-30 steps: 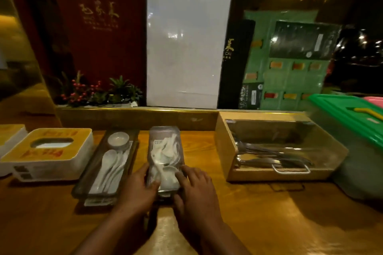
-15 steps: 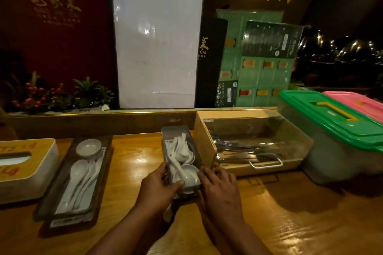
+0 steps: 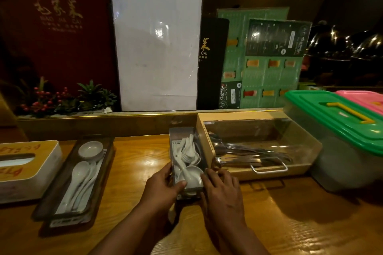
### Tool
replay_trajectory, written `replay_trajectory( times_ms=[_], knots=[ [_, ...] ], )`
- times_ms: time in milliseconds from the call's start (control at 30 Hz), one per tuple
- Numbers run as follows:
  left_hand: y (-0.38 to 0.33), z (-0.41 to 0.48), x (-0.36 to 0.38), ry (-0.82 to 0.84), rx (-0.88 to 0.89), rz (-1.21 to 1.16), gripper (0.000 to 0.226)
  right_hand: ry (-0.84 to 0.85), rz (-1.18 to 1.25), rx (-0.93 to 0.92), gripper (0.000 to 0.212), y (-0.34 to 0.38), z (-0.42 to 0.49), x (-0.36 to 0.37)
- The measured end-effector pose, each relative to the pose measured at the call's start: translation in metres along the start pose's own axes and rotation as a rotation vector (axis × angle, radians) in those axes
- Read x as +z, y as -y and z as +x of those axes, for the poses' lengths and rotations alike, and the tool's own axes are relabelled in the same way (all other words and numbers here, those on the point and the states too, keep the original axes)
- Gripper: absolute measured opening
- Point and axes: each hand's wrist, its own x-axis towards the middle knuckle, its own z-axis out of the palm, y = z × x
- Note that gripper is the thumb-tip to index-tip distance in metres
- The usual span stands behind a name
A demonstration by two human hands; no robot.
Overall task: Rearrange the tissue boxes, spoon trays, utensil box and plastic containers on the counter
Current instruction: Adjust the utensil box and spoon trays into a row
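My left hand [image 3: 163,186] and my right hand [image 3: 222,190] grip the near end of a narrow clear spoon tray [image 3: 178,136] filled with white spoons, one hand on each side. The tray lies against the left wall of the wooden utensil box [image 3: 244,115], which has a clear lid and metal cutlery inside. A second dark spoon tray [image 3: 68,174] with white spoons and a small dish lies to the left. A tissue box [image 3: 27,174] with a yellow top is at the far left. A green-lidded plastic container [image 3: 339,122] stands at the right, a pink-lidded one [image 3: 362,99] behind it.
A raised wooden ledge [image 3: 103,122] runs along the back of the counter, with upright menus, a white board [image 3: 157,47] and a plant with red berries [image 3: 62,99] behind it. Bare counter [image 3: 290,223] lies in front of the utensil box.
Both hands have slid the narrow spoon tray to the right, away from the dark tray, until it sits beside the utensil box. The view has turned right with it.
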Motion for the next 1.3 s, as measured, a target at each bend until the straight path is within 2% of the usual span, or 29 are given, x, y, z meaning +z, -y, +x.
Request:
replay_trajectory(
  times_ms=[133,233,300,400,467,533,600,700,767,867,1000,1133,1200,1300],
  knots=[
    [-0.001,-0.001,-0.002,0.022,-0.009,-0.047,0.064,0.006,0.004,0.017,0.066,0.007,-0.001,0.0],
    [-0.001,-0.013,-0.013,0.008,0.005,-0.004,0.068,-0.039,0.084,0.045,0.056,0.019,0.0,-0.009],
    [0.002,-0.024,-0.034,-0.041,0.038,0.097,0.071,-0.093,0.227,-0.011,0.047,0.036,0.001,-0.013],
    [0.002,-0.044,-0.087,-0.124,0.184,0.282,0.056,-0.096,0.529,-0.113,0.037,0.082,0.001,-0.013],
    [0.002,-0.059,-0.129,-0.212,0.249,0.406,0.048,-0.003,0.733,-0.128,0.041,0.119,0.001,-0.007],
    [0.013,-0.073,-0.17,-0.315,0.227,0.469,0.044,0.119,0.9,-0.119,0.055,0.154,0.001,-0.001],
    [0.031,-0.085,-0.207,-0.384,0.169,0.476,0.043,0.172,0.959,-0.169,0.068,0.187,0.002,0.0],
    [0.056,-0.093,-0.244,-0.42,0.115,0.446,0.043,0.235,0.938,-0.205,0.081,0.232,0.002,0.003],
    [0.065,-0.094,-0.258,-0.412,0.082,0.34,0.044,0.236,0.968,-0.179,0.078,0.253,0.001,0.008],
    [0.07,-0.089,-0.267,-0.229,-0.006,0.077,0.045,0.159,0.945,-0.089,0.063,0.27,-0.001,0.016],
    [0.078,-0.08,-0.272,-0.059,-0.019,-0.122,0.054,0.11,0.812,-0.029,0.06,0.267,-0.004,0.019],
    [0.08,-0.074,-0.26,0.107,-0.097,-0.338,0.059,0.043,0.531,-0.043,0.058,0.243,-0.008,0.017],
    [0.072,-0.072,-0.25,0.156,-0.061,-0.316,0.054,-0.003,0.354,-0.082,0.055,0.225,-0.009,0.015],
    [0.063,-0.067,-0.242,0.054,0.089,0.002,0.062,0.0,0.194,-0.087,0.054,0.195,-0.01,0.011]
  ],
)
